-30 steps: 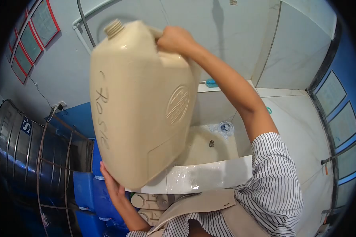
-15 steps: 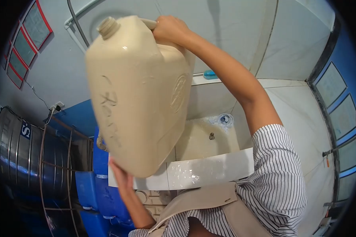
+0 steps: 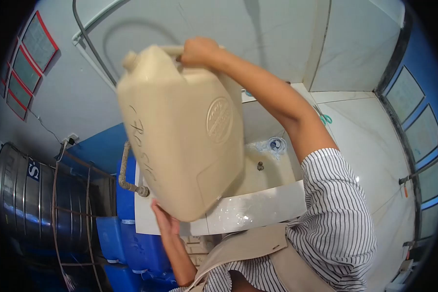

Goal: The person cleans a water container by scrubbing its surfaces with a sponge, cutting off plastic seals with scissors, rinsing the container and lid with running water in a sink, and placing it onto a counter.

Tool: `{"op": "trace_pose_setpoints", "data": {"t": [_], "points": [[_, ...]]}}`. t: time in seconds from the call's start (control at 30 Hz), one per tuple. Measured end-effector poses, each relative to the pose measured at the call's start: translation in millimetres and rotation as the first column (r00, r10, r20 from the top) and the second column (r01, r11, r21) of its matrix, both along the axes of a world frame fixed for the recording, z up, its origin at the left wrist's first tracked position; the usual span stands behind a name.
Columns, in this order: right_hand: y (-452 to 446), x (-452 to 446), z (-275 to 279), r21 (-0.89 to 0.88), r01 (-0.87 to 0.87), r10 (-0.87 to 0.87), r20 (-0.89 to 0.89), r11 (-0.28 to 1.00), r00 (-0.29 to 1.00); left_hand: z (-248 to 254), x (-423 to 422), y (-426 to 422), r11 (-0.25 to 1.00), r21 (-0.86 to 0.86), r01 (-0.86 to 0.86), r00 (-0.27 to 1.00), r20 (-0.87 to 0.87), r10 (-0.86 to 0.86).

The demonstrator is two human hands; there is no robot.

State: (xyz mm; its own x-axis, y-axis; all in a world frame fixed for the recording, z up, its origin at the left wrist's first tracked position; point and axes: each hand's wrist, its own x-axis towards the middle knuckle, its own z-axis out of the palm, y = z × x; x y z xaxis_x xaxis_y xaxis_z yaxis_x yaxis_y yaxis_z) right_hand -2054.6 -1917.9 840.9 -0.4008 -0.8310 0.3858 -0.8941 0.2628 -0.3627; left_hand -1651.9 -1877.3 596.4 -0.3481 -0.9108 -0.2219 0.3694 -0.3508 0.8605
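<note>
A large cream jerrycan with handwriting on its side and a round embossed mark is held tilted above the front rim of a tiled basin. My right hand is closed around its top handle. Under the lower left end, my left hand supports the jerrycan's bottom, with part of its fingers hidden behind it. The capped spout points up and to the left.
Shallow water, a drain fitting and a blue-white round item are in the basin. Scissors lie on the right ledge. A pipe elbow, blue containers and a metal tank are at the left.
The jerrycan has come down slightly and turned, so its embossed side faces me more. My right hand has lowered with the handle. The pipe elbow and scissors now show more.
</note>
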Motion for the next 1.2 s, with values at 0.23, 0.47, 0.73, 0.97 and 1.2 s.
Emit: {"op": "trace_pose_setpoints", "data": {"t": [0.23, 0.47, 0.73, 0.97, 1.2], "points": [[24, -78, -113, -0.196, -0.056, 0.133, 0.406, 0.979, 0.904, 103, 32, 0, 0.980, -0.144, 0.137, 0.990, 0.047, -0.131], [136, -67, -272, -0.880, 0.171, 0.403, 0.367, 0.443, 0.839, 205, -79, 29, 0.763, -0.641, 0.083, 0.995, 0.102, -0.023], [164, -26, -341, -0.792, 0.407, 0.367, 0.584, 0.456, 0.724, 221, -233, 46, 0.301, -0.846, 0.441, 0.887, 0.360, -0.288], [164, -20, -331, -0.719, 0.496, 0.355, 0.681, 0.487, 0.640, 257, -297, 105, 0.131, -0.810, 0.571, 0.821, 0.562, -0.103], [231, -95, -281, -0.627, 0.490, 0.394, 0.771, 0.606, 0.499, 236, -230, 18, 0.365, -0.746, 0.557, 0.817, 0.572, -0.077]]}}
